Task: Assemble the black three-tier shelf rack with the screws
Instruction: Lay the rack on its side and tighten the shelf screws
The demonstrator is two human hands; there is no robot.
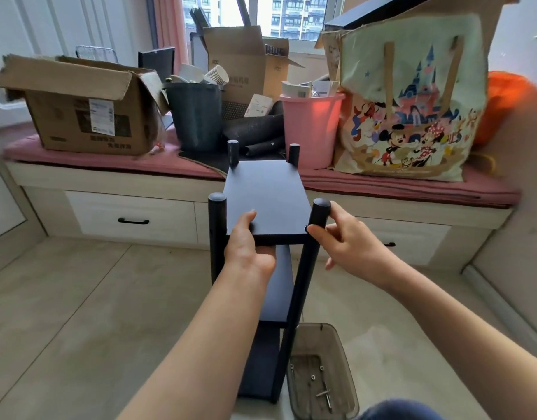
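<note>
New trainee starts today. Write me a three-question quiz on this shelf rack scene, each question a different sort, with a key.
1. True or false: the left hand holds the front edge of the top shelf.
2. Where does the right hand pinch? A) near front right post B) pink bucket C) drawer handle
3. Fill in: the spare screws lie in a clear ___ on the floor.

Key: 1 true; 2 A; 3 tray.
</note>
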